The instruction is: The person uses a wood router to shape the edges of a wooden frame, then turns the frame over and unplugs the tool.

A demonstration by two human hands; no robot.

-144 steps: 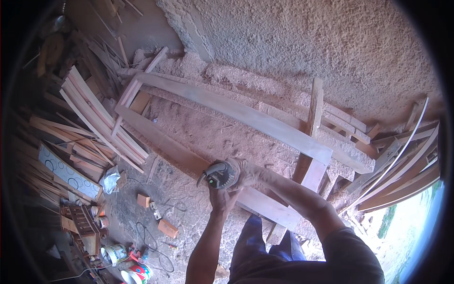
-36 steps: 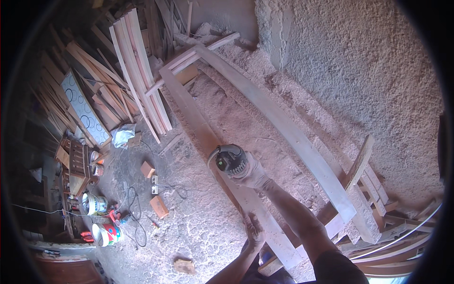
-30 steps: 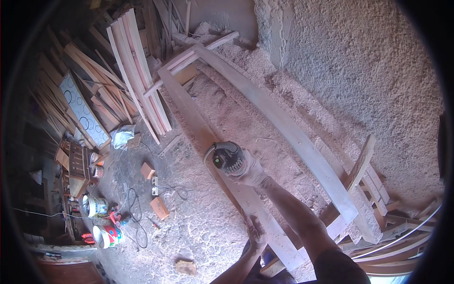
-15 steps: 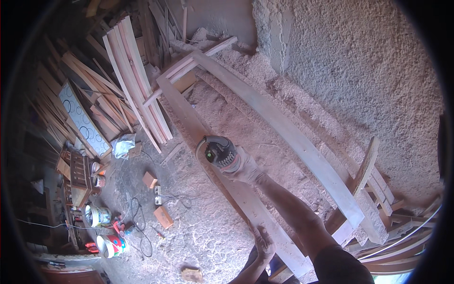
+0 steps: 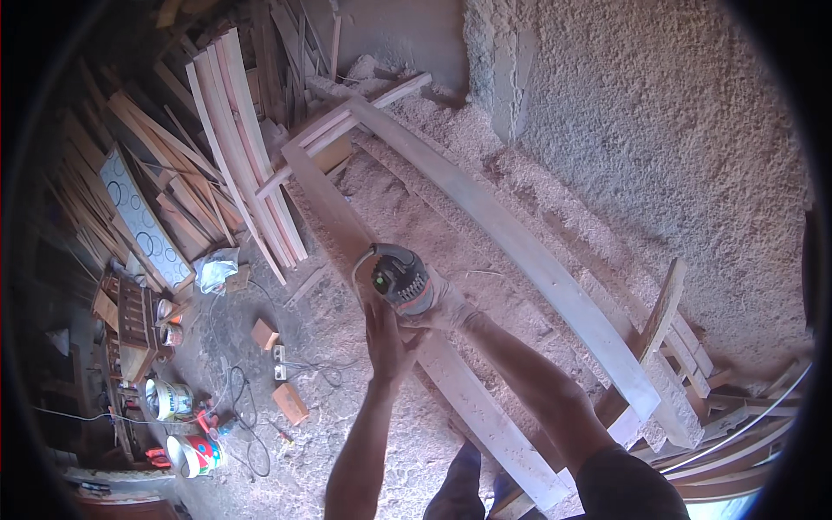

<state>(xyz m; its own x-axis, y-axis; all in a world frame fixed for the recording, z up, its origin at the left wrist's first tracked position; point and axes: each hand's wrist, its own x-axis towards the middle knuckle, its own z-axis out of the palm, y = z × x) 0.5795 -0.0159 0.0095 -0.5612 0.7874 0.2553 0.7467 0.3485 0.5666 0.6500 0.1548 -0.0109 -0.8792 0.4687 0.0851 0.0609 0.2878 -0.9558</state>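
A black power tool with a green spot (image 5: 399, 277) sits on the near plank (image 5: 475, 414) of a long wooden frame. My right hand (image 5: 446, 303) is closed round the tool's right side. My left hand (image 5: 386, 338) is closed at its lower left side, with fingers partly hidden under the tool. The frame's far plank (image 5: 520, 251) runs alongside, joined to a crosspiece (image 5: 321, 130) at the top.
Stacked timber strips (image 5: 238, 147), loose offcuts and a patterned panel (image 5: 147, 217) lie at left, with buckets (image 5: 191, 455), cables and a slatted wooden piece (image 5: 139, 325). A rough wall (image 5: 624, 113) rises at right. Pale shavings (image 5: 485, 147) lie along its foot.
My left hand has moved up from the plank's lower edge to the tool. The tool and right hand have shifted slightly up and left over the last second.
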